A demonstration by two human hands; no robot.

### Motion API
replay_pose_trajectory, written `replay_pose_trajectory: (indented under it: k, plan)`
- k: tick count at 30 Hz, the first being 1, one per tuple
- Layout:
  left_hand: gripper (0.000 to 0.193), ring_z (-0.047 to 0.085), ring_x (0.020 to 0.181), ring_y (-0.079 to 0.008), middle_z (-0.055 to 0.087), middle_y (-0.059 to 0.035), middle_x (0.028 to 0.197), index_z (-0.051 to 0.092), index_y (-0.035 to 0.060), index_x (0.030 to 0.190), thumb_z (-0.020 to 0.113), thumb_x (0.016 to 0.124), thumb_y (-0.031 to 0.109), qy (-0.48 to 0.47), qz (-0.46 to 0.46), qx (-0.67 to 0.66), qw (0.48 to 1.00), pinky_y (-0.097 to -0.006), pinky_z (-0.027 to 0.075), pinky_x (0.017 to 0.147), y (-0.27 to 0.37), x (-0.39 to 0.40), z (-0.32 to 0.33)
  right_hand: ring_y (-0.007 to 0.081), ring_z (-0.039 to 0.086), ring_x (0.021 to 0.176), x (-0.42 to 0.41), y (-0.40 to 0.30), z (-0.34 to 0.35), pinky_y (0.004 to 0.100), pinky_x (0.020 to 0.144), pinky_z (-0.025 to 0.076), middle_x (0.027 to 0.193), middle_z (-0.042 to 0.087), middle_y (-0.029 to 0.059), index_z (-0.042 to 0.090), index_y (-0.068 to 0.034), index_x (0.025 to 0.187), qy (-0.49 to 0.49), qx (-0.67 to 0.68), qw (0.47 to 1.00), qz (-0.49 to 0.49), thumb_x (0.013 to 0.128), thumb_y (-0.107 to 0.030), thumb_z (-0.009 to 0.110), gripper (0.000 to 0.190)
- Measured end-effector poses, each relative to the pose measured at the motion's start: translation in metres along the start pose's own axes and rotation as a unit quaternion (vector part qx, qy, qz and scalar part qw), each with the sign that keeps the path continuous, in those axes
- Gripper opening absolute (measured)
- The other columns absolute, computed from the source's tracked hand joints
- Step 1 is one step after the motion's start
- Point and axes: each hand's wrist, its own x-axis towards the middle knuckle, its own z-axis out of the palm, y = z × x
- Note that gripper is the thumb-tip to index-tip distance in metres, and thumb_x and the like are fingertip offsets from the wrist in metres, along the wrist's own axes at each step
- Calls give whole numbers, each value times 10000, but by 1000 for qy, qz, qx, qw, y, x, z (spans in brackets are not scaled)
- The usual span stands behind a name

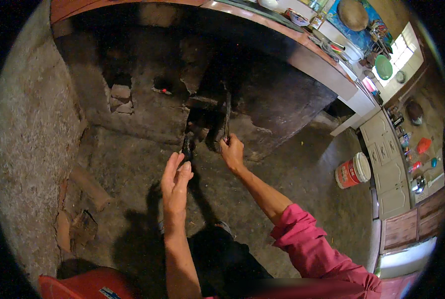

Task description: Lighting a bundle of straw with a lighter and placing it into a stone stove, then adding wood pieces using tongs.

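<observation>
My right hand grips the lower end of a long, thin, dark rod, whose far end reaches up to the dark opening of a soot-blackened masonry stove. To its left, my left hand is raised with the fingers partly bent. Just beyond its fingertips a dark, charred-looking piece juts from the lower opening of the stove; whether the hand touches it cannot be told. A small red glow shows in a little hole in the stove front.
A rough wall rises on the left, with a brown block on the floor beside it. A red plastic container stands at the lower left. On the right are a white-and-red bucket and cabinets.
</observation>
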Motion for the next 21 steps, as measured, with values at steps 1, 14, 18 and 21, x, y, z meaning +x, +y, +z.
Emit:
replay_pose_trajectory:
  k: [1, 14, 18, 21]
  plan:
    - [652, 469, 1209, -282, 390, -197, 1385, 278, -43, 1391, 555, 915, 305, -1, -4, 8, 1000, -371, 420, 960, 1, 0, 1, 372, 624, 729, -5, 4, -6, 422, 648, 466, 779, 617, 232, 550, 45, 807, 10, 8, 1000, -16, 805, -186, 616, 240]
    - [614, 458, 1206, -246, 411, -205, 1367, 332, -85, 1353, 573, 907, 262, 32, -24, 15, 999, -327, 423, 942, -9, 5, -4, 185, 480, 534, -197, 13, -166, 344, 518, 425, 621, 529, 124, 440, -28, 820, -154, 7, 986, 58, 842, -207, 642, 271]
    - [644, 460, 1205, -250, 433, -204, 1347, 344, -86, 1346, 574, 904, 322, 19, -45, 25, 998, -338, 401, 966, -23, 8, 2, 194, 561, 572, -257, 32, -223, 351, 538, 455, 685, 574, 139, 449, -35, 921, -253, -7, 964, 81, 838, -179, 647, 258]
    - [742, 437, 1232, -281, 395, -240, 1362, 302, -101, 1359, 529, 907, 442, -12, -96, 33, 995, -355, 363, 1005, -43, 16, 10, 107, 428, 500, -289, 37, -257, 280, 466, 393, 582, 495, 84, 458, -30, 858, -252, 7, 964, 89, 820, -153, 673, 251]
